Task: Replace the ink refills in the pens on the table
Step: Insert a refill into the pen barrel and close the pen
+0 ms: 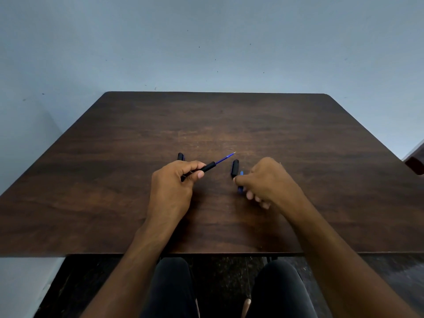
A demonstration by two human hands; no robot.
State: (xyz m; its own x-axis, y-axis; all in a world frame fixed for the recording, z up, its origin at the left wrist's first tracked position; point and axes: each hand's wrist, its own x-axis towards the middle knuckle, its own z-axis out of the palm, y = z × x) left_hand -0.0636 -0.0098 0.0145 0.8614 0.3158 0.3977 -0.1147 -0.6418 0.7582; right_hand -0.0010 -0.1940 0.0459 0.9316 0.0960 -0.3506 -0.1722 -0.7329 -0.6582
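Note:
My left hand (174, 183) grips a black pen barrel (207, 168) with a blue ink refill (223, 159) sticking out of its front end, tip pointing up and to the right. Just behind that hand, another black pen part (180, 156) lies on the dark wooden table (114, 168). My right hand (267, 181) is closed around a small blue piece (240, 188), with a black pen cap or barrel section (235, 168) lying just to its left near the fingertips. Whether the fingers touch that black section is unclear.
The table's front edge (206, 253) runs just above my knees (174, 288). A blue-grey wall (206, 42) stands behind the table. A dark reddish object (416, 162) shows at the far right edge.

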